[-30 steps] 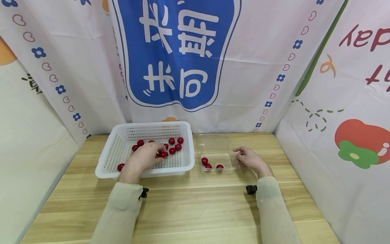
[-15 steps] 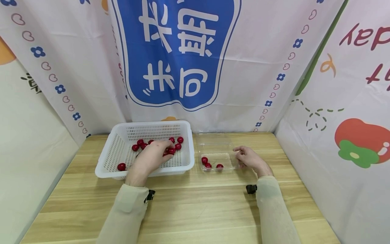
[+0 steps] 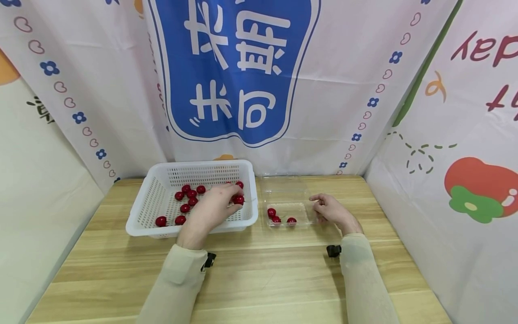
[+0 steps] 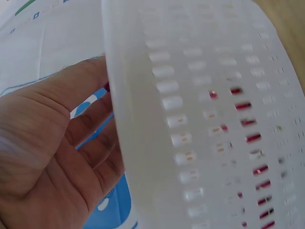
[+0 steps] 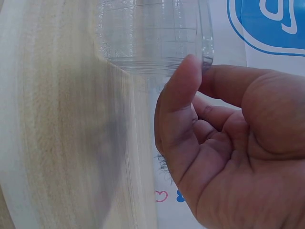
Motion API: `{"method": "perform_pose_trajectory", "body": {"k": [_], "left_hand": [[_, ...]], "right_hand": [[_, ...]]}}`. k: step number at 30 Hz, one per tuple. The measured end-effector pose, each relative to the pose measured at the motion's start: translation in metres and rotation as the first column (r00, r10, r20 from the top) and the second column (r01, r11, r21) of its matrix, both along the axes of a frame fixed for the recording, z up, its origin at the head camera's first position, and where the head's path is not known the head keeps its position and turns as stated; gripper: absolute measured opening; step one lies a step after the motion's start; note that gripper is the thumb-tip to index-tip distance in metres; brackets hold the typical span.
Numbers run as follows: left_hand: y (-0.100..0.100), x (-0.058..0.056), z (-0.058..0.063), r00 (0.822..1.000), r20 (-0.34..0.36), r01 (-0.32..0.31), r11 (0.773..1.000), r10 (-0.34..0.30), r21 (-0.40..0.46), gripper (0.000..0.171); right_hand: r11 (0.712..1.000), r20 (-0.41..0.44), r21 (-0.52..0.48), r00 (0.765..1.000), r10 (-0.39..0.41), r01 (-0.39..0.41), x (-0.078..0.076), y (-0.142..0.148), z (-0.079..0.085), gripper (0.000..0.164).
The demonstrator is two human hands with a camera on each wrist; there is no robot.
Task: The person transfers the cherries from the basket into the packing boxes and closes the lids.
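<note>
My left hand (image 3: 212, 208) is over the right half of a white plastic basket (image 3: 131, 225) and pinches a red cherry (image 3: 238, 200) whose thin stem points right. Only a sliver of this cherry (image 4: 106, 87) shows in the left wrist view, where the basket's slotted side hides my fingertips. Several more cherries (image 3: 192, 193) lie in the basket, some hidden behind the hand. To its right stands a clear plastic box (image 3: 289, 210) with its lid raised and three cherries (image 3: 276, 220) inside. Thumb and forefinger of my right hand (image 5: 224, 148) pinch the box's right edge.
Both containers stand on a wood-grain table (image 3: 259, 279) near its back edge. A printed white cloth (image 3: 323, 112) hangs right behind them, and more cloth walls in the left and right sides. Black straps (image 3: 333, 251) sit at both wrists.
My left hand has moved right across the basket, and the cherry it pinches now shows raised near the basket's right side. The right hand and the clear box have stayed put.
</note>
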State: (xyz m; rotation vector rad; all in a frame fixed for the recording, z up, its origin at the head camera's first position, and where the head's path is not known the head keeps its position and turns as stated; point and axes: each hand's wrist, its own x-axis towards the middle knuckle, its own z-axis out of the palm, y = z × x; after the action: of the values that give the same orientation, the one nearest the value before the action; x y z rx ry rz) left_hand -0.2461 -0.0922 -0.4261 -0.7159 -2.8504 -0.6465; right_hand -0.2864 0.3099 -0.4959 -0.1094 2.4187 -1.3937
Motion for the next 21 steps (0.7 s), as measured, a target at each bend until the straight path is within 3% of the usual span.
{"method": "perform_pose_trajectory", "body": {"k": [3,9,15,21], "left_hand": [[0.008,0.001,0.001,1.0,-0.016,0.005,1.0,-0.006,-0.02,0.03],[0.022,0.004,0.002,0.999,0.049,0.005,1.0,-0.004,-0.016,0.029],[0.035,0.005,0.003,0.998,0.043,0.038,0.999,-0.038,0.013,0.029],[0.049,0.005,0.0,0.999,0.035,0.042,0.999,-0.041,-0.01,0.031]], "right_hand": [[1.0,-0.001,0.0,1.0,0.001,-0.001,0.0,0.0,0.0,0.05],[1.0,0.003,-0.012,1.0,0.003,-0.003,0.001,0.001,0.001,0.049],[1.0,0.001,-0.016,1.0,0.008,-0.008,0.0,0.002,-0.001,0.05],[1.0,-0.005,-0.014,1.0,0.01,-0.01,-0.001,0.002,-0.002,0.051]]}}
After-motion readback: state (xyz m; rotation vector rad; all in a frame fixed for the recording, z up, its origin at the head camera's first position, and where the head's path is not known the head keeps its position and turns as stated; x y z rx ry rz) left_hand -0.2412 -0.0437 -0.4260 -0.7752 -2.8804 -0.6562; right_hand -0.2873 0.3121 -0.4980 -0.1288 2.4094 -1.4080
